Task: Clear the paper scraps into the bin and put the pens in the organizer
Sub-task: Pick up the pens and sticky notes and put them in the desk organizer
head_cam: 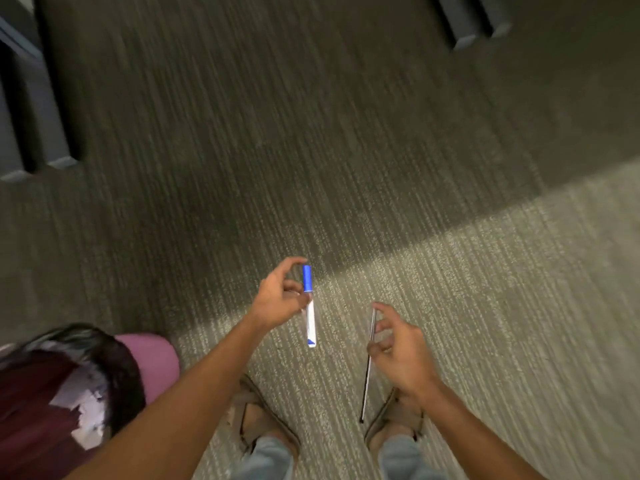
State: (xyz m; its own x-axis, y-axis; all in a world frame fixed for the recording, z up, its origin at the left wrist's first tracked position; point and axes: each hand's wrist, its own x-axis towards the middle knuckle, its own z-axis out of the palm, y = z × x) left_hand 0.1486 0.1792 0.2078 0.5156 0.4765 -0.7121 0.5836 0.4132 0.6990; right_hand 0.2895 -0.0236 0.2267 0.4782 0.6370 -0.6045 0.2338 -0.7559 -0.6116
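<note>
At frame centre, our left hand (282,299) pinches the marker (309,306), our right hand (401,351) the pen (368,362); scraps fill the bin (152,355) lower left. Next, we judge, comes finding the organizer, unseen.

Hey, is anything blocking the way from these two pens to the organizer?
Cannot tell: no organizer is in view. The left hand grips the blue-capped pen and the right hand grips the thin pen, both over bare carpet. The bin sits at lower left.
</note>
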